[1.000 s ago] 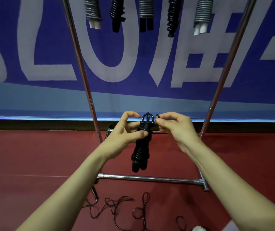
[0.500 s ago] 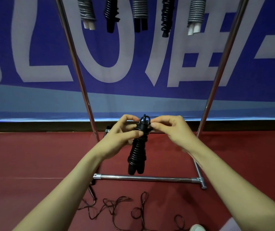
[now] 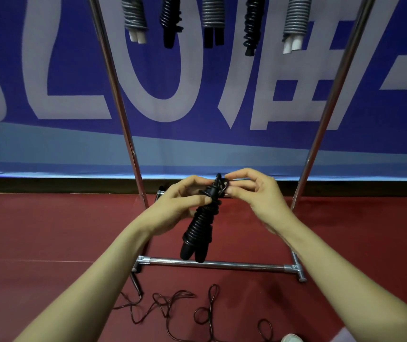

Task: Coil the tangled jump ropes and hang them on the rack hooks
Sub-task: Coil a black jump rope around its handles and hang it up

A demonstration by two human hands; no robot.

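Observation:
A black jump rope (image 3: 198, 228), wound tightly round its two handles, hangs in front of me at waist height. My left hand (image 3: 173, 208) grips the upper part of the bundle between thumb and fingers. My right hand (image 3: 254, 196) pinches the small loop of cord at the bundle's top. Several coiled ropes, grey (image 3: 212, 13) and black (image 3: 253, 23), hang from the top of the metal rack (image 3: 116, 95); the hooks are out of frame. A tangled dark rope (image 3: 173, 304) lies on the red floor below.
The rack's lower crossbar (image 3: 222, 264) runs just under the bundle's handle ends. Its right upright (image 3: 333, 95) leans in front of a blue banner (image 3: 49, 70). A white shoe tip (image 3: 291, 338) shows at the bottom edge.
The bundle has tilted, its handle ends swinging lower left. My right fingers have shifted on the top loop. Both hands stay at the bundle's top.

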